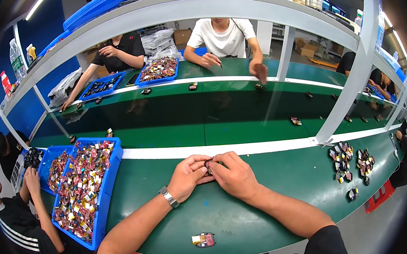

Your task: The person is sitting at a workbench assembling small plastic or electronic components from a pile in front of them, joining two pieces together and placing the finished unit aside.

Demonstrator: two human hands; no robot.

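Observation:
Near the middle of the green bench (pixel 268 217), my left hand (pixel 184 177) and my right hand (pixel 236 176) meet around a small black casing (pixel 208 166) with a reddish circuit board in it. My left fingers grip its left side. The right thumb and fingers pinch it from the other side and hide much of it. A metal-banded watch (pixel 169 197) is on my left wrist. Closer to me, a similar black casing (pixel 205 240) lies flat, with a red board and a yellow-and-white piece at its left end.
To my left, a blue tray (pixel 105 208) is heaped with small circuit boards. Several clusters of assembled pieces (pixel 341 159) lie at the right. Beyond a white rail (pixel 243 147), a green conveyor (pixel 166 135) carries scattered pieces. Co-workers sit opposite and at the left. A metal post (pixel 341 85) supports an overhead shelf.

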